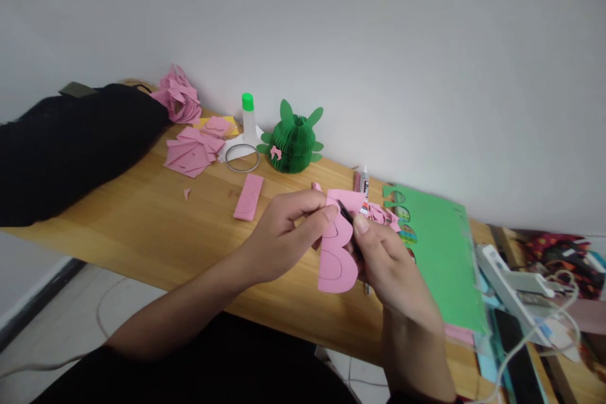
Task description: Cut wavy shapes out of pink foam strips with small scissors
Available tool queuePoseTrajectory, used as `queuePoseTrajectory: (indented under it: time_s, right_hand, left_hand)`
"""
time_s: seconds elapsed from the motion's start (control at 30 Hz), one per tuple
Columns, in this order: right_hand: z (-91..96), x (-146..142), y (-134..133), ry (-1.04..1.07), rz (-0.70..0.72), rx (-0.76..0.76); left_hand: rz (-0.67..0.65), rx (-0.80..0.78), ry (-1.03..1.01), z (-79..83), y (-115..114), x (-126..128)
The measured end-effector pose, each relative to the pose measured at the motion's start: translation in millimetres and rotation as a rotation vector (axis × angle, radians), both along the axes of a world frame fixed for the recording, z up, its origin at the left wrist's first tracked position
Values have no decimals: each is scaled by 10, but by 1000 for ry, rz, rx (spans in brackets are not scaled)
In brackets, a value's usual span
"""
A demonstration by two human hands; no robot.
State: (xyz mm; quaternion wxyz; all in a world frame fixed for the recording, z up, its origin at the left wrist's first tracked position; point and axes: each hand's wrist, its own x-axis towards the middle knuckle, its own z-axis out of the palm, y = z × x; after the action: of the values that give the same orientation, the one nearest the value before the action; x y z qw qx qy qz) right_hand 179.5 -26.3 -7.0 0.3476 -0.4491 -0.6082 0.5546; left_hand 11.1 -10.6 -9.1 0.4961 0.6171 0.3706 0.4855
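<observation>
Folded pink paper (338, 265) with scalloped edges and drawn curved lines is pinched between the thumb and fingers of my left hand (288, 233). My right hand (391, 259) is closed around black scissors (347, 211), mostly hidden by the fingers. Their dark blades lie at the upper part of the paper, where a strip stands partly apart from the rest. Both hands are above the wooden table (208, 240). To the left of them lies a small folded pink piece (249, 197) with pencil curves on it.
Behind stand a green honeycomb paper figure (292, 145) and a green-capped glue bottle (249, 118). Pink cut-outs (192, 154), a ring (242, 158) and a black bag (80, 145) are at left. A glue tube (364, 183), green sheet (440, 246) and power strip (504, 284) are right.
</observation>
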Motion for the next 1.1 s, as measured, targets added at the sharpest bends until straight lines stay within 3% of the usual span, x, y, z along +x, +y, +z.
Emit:
queuePoseTrajectory:
  time_s: [0.73,1.1]
  right_hand:
    - [45,29,-2,-10,92,-1]
    - [81,56,-12,0,131,22]
  left_hand:
    - [-73,17,-13,1,13,-71]
    - [-203,-66,-8,80,45,-148]
